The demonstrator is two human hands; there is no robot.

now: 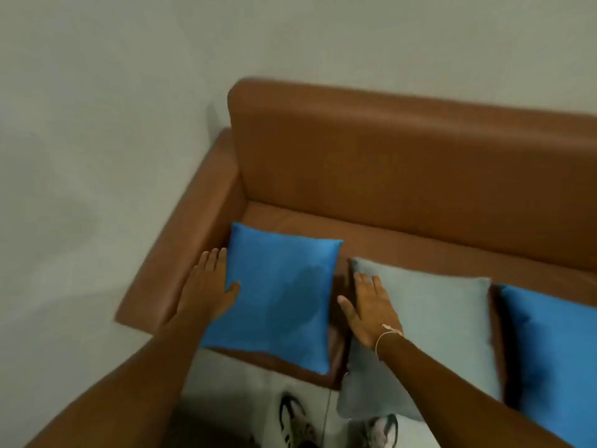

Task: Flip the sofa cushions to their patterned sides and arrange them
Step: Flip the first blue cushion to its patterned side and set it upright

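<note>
Blue cushion (277, 299) lay plain-side up at the sofa's (403, 163) left end by the armrest. My left hand (210, 286) touched its left edge, right hand (371, 308) rested on the grey cushion (445, 324); both grips spread, empty. Looked soft, light; best taken by opposite edges.

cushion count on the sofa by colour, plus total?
Blue cushions: 2, one at the armrest end and one at the right edge of the view, partly cut off
Grey cushion: 1
Total: 3, all lying flat with plain sides up
</note>
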